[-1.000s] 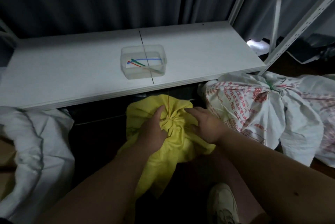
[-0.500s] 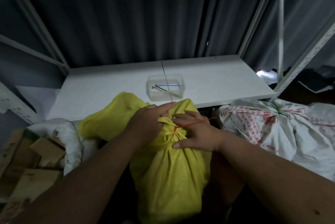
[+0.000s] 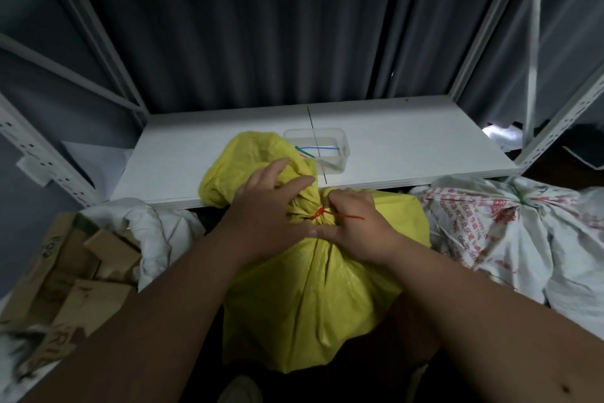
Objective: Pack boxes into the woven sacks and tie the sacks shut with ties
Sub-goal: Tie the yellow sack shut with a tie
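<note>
A full yellow woven sack (image 3: 313, 298) stands upright in front of me, its neck gathered and its loose top flopped onto the shelf. A red tie (image 3: 322, 214) circles the neck, with its tail sticking out to the right. My left hand (image 3: 266, 216) wraps around the neck from the left, fingers spread over the cloth. My right hand (image 3: 354, 226) grips the neck from the right, fingers curled at the tie.
A clear tub (image 3: 330, 149) with blue, green and red ties sits on the white shelf (image 3: 408, 141). A tied white printed sack (image 3: 510, 232) lies at right. Cardboard boxes (image 3: 75, 278) and a white sack (image 3: 153, 232) are at left. Rack uprights flank the shelf.
The sack came up from the floor to stand upright and its top now lies on the shelf. The red tie's tail swung from upward to pointing right. My view rose.
</note>
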